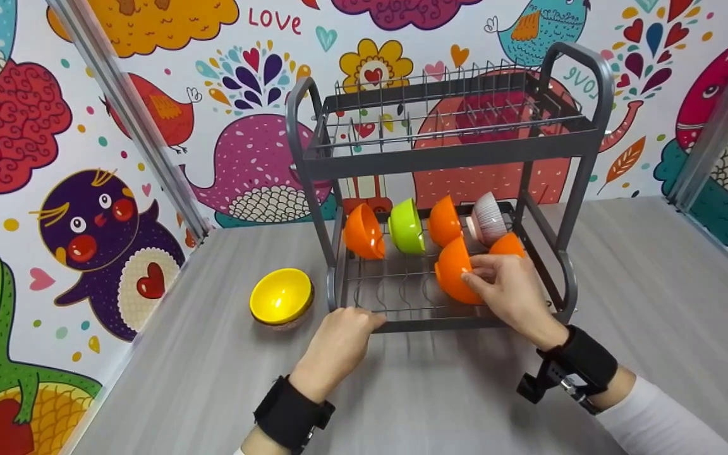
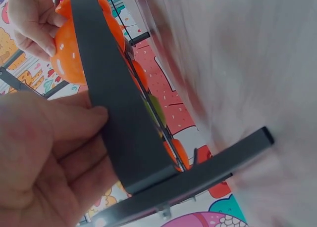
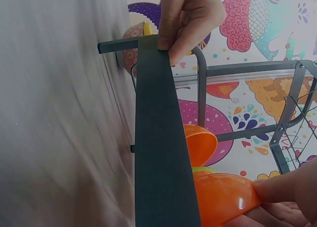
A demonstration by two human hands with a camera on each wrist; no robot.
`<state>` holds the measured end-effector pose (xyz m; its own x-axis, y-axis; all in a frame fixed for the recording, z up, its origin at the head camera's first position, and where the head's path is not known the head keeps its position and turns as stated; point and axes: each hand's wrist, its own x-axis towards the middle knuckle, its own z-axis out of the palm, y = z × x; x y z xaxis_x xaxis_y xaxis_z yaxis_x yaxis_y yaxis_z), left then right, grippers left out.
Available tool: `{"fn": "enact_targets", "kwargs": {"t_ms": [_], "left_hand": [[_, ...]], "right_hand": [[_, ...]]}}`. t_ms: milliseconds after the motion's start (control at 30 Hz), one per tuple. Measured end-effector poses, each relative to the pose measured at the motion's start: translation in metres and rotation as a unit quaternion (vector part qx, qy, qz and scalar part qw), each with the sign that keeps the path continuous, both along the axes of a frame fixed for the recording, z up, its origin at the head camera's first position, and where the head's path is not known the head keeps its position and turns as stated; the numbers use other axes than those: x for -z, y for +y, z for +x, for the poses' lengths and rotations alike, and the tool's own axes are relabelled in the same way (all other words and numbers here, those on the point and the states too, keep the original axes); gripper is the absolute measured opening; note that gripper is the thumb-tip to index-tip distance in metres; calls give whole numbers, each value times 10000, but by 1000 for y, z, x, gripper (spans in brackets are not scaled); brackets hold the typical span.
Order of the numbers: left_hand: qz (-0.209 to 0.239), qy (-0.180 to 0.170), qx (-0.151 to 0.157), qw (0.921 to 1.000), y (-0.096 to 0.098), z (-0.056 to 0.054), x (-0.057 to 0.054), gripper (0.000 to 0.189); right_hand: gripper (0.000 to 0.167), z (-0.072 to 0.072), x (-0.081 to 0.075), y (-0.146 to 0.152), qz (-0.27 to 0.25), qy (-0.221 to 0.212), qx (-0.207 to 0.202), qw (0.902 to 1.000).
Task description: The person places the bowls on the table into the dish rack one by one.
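My right hand (image 1: 515, 297) pinches an orange bowl (image 1: 454, 275) by its rim, thumb on the near side. The bowl stands on edge over the front right of the dish rack's lower tier. With fingers and thumb, my left hand (image 1: 339, 338) grips the left end of the lower front rail (image 2: 116, 98). Behind the held bowl, a row runs left to right: an orange bowl (image 1: 363, 232), a green bowl (image 1: 406, 227), another orange bowl (image 1: 445, 221) and a pale striped bowl (image 1: 489, 220). One more orange bowl (image 1: 508, 244) is partly hidden behind my right hand.
The grey two-tier rack (image 1: 452, 155) has a bare wire upper tier above the bowls. Left of it on the table (image 1: 200, 379), a yellow bowl (image 1: 280, 296) sits stacked on a reddish-brown patterned bowl (image 3: 131, 51). Cartoon-printed walls (image 1: 237, 76) stand behind and at both sides.
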<state>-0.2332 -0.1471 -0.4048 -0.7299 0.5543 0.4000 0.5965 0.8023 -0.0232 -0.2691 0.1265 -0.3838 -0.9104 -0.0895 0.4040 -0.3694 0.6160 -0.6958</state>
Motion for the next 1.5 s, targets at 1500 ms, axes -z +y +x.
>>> {"fn": "enact_targets", "kwargs": {"t_ms": [1500], "left_hand": [[80,-110,14,9999,1,-1,0,36]], "right_hand": [[24,44,31,58,1706,1830,216,9680]]}}
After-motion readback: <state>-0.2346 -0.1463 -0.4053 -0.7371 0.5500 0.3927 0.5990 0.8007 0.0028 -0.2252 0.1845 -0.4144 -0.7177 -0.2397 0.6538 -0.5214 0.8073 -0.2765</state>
